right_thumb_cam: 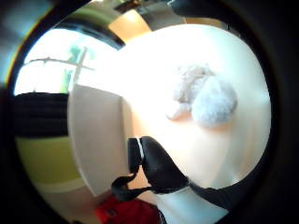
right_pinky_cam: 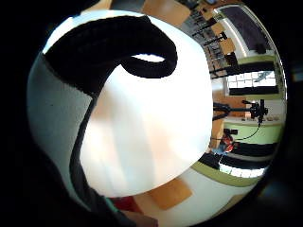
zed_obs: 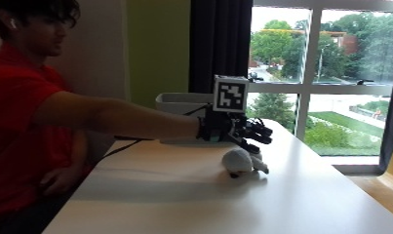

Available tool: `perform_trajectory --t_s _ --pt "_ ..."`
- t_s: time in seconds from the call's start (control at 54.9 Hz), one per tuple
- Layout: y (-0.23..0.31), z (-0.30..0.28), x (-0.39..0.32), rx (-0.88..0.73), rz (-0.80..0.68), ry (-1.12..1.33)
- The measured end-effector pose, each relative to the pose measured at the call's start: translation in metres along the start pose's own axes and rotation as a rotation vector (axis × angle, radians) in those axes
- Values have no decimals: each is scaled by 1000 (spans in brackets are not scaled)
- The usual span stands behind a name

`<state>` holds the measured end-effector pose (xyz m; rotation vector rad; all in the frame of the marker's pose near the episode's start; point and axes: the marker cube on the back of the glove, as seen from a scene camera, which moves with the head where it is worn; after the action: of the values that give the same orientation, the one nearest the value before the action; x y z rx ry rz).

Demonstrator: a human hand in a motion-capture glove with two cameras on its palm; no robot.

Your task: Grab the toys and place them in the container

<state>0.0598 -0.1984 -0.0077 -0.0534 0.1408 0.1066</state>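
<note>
From the outside view, a person in a red shirt reached the gloved right hand [zed_obs: 238, 130] out over the white table [zed_obs: 183, 195]. The hand hovered just above a soft white toy [zed_obs: 243, 161] lying on the tabletop, its fingers [zed_obs: 260, 132] loosely curled and holding nothing. A pale container [zed_obs: 176, 103] stood on the table behind the hand, near the window.

In the thumb side palm view, the 1 toy [right_thumb_cam: 202, 97] lay on the table [right_thumb_cam: 159, 65], apart from the black strap at the edge.

In the little finger side palm view, mostly the table [right_pinky_cam: 147, 132] showed; the toy was out of sight there
</note>
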Motion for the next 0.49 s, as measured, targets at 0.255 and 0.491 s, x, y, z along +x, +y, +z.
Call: perform_trajectory --t_s 0.255,0.491 --pt "-25 45 -25 -114 -61 -46" --pt "-30 62 -35 -207 -131 48"
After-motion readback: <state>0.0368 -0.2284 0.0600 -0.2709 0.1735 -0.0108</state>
